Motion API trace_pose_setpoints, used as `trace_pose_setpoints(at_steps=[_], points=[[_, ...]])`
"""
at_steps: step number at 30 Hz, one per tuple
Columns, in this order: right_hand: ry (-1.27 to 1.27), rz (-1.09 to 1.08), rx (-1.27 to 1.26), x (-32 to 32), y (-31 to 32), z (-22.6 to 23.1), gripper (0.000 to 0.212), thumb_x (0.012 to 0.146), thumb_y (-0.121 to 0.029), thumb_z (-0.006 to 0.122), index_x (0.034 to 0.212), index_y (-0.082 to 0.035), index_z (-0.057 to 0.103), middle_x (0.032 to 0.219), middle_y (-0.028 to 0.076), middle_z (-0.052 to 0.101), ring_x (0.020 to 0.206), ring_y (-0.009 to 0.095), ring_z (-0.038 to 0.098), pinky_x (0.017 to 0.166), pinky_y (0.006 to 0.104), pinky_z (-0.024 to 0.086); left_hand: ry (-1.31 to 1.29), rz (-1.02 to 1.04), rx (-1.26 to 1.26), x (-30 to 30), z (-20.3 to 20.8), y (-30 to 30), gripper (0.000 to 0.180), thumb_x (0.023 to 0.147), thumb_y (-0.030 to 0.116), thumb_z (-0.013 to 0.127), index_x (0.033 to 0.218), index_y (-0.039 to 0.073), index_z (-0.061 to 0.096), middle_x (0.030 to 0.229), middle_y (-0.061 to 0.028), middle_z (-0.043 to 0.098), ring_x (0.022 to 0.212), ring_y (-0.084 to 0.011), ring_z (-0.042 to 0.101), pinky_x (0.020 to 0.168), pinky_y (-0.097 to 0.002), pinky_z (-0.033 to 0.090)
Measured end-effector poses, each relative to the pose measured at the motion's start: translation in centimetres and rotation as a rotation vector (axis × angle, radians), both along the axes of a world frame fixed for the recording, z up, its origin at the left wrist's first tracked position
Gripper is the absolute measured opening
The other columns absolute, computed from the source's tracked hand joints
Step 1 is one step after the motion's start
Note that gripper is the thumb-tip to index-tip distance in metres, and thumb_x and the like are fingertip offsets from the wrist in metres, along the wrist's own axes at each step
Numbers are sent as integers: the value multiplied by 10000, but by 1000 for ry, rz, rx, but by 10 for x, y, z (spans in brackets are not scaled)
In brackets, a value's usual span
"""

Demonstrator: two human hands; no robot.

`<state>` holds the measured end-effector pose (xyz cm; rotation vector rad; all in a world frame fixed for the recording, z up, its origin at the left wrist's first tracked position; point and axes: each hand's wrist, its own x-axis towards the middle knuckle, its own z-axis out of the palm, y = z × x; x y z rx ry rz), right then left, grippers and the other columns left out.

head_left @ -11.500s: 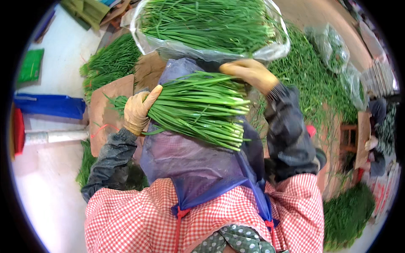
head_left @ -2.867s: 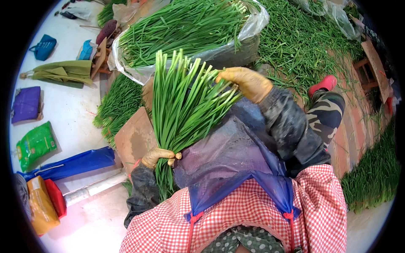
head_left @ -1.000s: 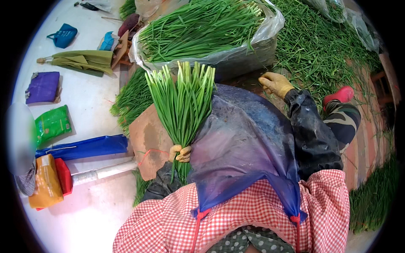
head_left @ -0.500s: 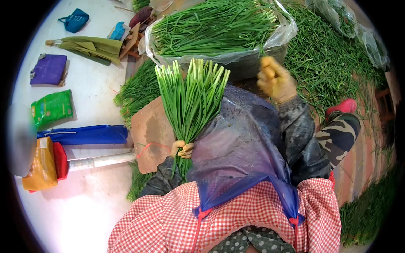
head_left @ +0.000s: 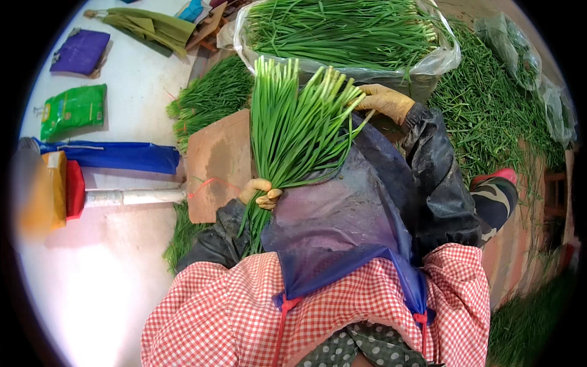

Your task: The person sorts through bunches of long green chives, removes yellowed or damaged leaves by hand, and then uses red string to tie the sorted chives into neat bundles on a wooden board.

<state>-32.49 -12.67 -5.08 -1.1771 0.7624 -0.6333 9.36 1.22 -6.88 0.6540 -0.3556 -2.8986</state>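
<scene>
My left hand (head_left: pixel 262 193), in a yellowish glove, grips a bunch of garlic chives (head_left: pixel 299 128) near its lower green end. The stalks fan out away from me, pale cut ends at the top, over my blue-purple plastic apron (head_left: pixel 333 214). My right hand (head_left: pixel 386 103), gloved alike, is at the right edge of the fan, with fingers bent onto a few stalk ends; its thumb is partly hidden. Just beyond the bunch stands a clear-plastic-lined container (head_left: pixel 449 58) heaped with chives (head_left: pixel 342 30) laid lengthwise.
A brown board (head_left: pixel 223 159) lies left of the bunch, with a red tie on it. Tied chive bundles (head_left: pixel 214 92) rest behind it. Loose chives (head_left: pixel 489 104) cover the floor at right. Along the left lie a green packet (head_left: pixel 74 110), a purple bag (head_left: pixel 81 52) and a blue folded sheet (head_left: pixel 122 157).
My right hand has come left and down from a raised, closed pose to the pale stalk ends. The fan's right side now spreads wider. My left hand keeps its grip.
</scene>
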Motion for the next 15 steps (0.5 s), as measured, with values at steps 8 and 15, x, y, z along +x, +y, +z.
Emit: trace_pose_setpoints(at_steps=[8,15], points=[[-50,-497,-138,6,34,-57,262,907,-295,633,982,-52,696,859,8,665,823,147,577,763,303,449,-480,-127,-156,-25,85,-20,264,882,241,617,916,-20,594,591,-33,527,502,-113,473,494,-242,383],[1219,-925,-267,-118,75,-67,292,896,-301,584,1095,-113,685,1097,152,683,1025,354,629,885,454,487,-647,-161,-258,-28,100,-31,262,882,191,621,886,-70,649,658,-50,582,537,-103,509,519,-233,423]])
